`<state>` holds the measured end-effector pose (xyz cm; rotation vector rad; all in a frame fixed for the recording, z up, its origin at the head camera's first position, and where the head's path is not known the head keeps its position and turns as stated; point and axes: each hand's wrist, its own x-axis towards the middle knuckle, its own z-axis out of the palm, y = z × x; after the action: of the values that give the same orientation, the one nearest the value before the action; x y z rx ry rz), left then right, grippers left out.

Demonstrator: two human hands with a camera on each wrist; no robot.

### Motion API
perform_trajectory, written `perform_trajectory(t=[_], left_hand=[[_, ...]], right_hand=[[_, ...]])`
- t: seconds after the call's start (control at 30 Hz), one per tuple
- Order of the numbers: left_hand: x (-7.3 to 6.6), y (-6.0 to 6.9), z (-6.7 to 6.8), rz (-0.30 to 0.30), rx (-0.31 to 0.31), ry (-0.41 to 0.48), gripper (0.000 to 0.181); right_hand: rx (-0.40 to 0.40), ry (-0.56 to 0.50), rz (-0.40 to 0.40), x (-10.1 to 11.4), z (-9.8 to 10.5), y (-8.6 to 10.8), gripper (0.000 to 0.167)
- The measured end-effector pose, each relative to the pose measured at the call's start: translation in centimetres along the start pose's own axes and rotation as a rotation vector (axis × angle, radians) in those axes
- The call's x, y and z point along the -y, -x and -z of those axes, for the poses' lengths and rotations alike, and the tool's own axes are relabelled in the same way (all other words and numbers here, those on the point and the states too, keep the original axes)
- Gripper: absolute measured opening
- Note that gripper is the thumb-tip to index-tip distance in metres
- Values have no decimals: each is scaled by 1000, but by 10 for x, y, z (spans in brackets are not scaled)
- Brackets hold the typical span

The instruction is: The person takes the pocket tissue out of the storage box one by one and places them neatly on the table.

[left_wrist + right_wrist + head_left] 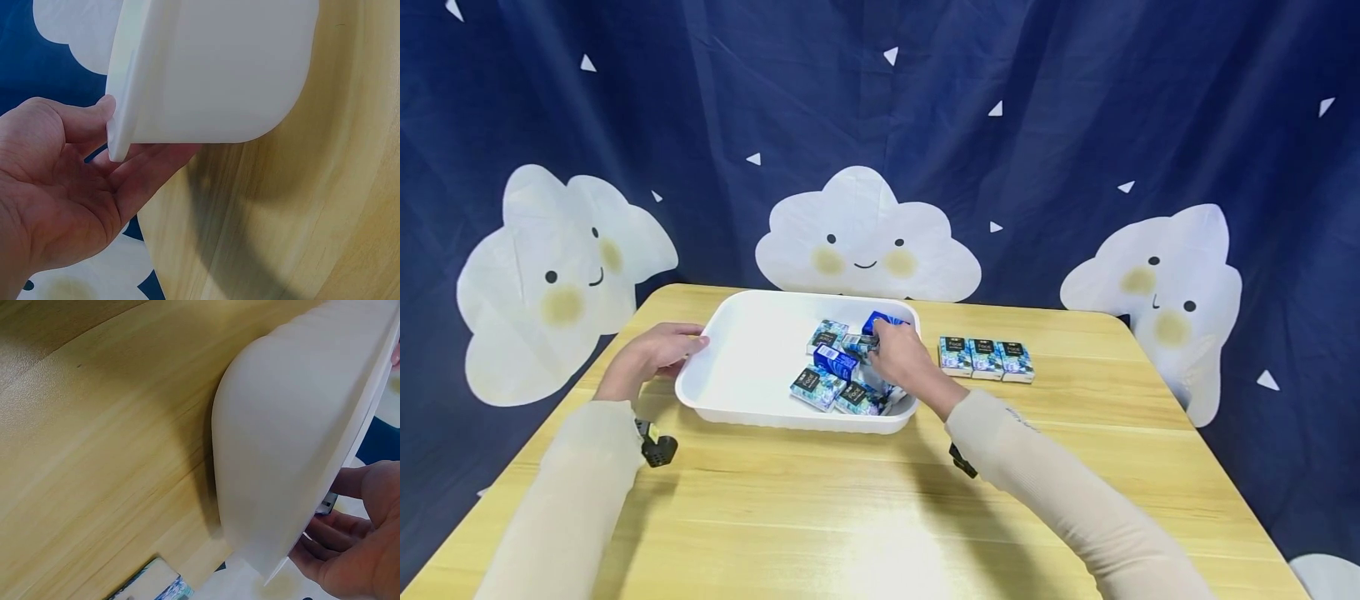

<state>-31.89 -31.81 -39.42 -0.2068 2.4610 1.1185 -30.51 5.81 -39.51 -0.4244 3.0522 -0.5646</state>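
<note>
A white plastic tray [752, 358] stands on the table. My left hand [658, 354] holds its left end, thumb on the rim and fingers beneath it, as the left wrist view shows. My right hand [904, 357] reaches over the tray's right end, fingers curled among small blue floral packs with black labels. Between its thumb and fingers the edge of one small pack [326, 503] shows; the rest is hidden behind the tray wall. Near the fingertips lie a blue pack [880, 320] and a floral pack [817, 387].
To the right of the tray, three matching floral packs [985, 358] lie side by side in a row on the wooden table [790, 508]. Behind the table hangs a dark blue curtain [880, 108] with white clouds.
</note>
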Motion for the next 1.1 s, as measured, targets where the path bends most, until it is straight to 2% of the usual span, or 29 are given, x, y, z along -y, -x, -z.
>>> perform_trajectory(t=[0.27, 0.53, 0.8, 1.1], left_hand=[[-1, 0, 0, -2, 5, -8, 60], [0, 1, 1, -21, 2, -11, 60], [-1, 2, 0, -28, 5, -14, 60], [-2, 2, 0, 9, -6, -14, 61]], right_hand=[[-59, -41, 2, -1, 10, 1, 28], [-86, -75, 45, 2, 28, 5, 24], [-53, -112, 77, 7, 39, 17, 29], [0, -141, 104, 7, 42, 29, 27]])
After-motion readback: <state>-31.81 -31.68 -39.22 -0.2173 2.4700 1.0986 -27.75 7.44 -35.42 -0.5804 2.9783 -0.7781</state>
